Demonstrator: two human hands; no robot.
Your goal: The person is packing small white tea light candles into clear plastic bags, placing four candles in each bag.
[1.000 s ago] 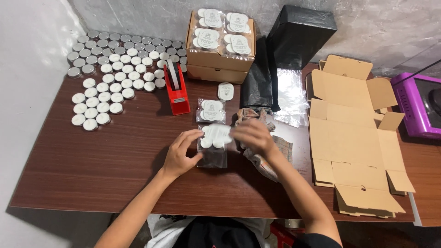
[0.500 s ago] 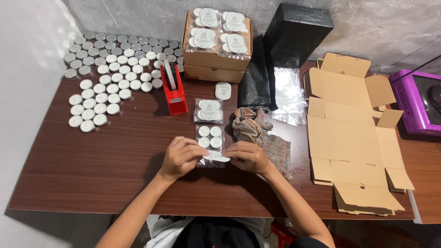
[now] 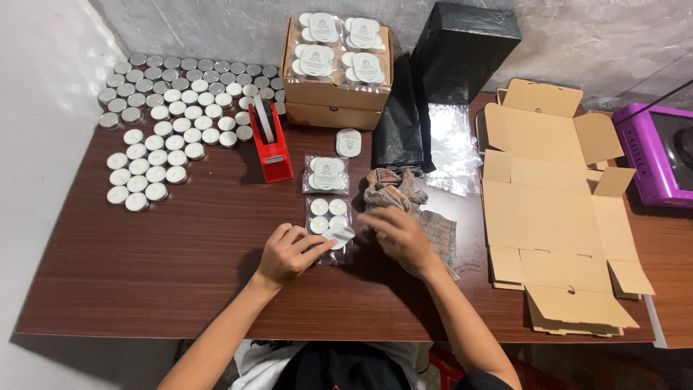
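Pinching the near edge of the clear candle packet (image 3: 329, 230), the left hand (image 3: 285, 254) pins it flat on the brown wooden table (image 3: 166, 253), which appears to steady it for the white label (image 3: 339, 235) lying on the packet. The right hand (image 3: 398, 238) hovers just beside it, fingers loosely spread, over a checked cloth (image 3: 433, 231). A finished packet (image 3: 326, 173) lies just beyond, next to the red tape dispenser (image 3: 271, 142). Loose tealights (image 3: 170, 108) fill the far left corner; flat cardboard boxes (image 3: 559, 217) lie right, against a grey wall.

Loose tealights (image 3: 170, 115) are massed upper left; red tape dispenser (image 3: 271, 142) beside them; flat cardboard box (image 3: 559, 209) at right; purple appliance (image 3: 660, 155) at right edge.
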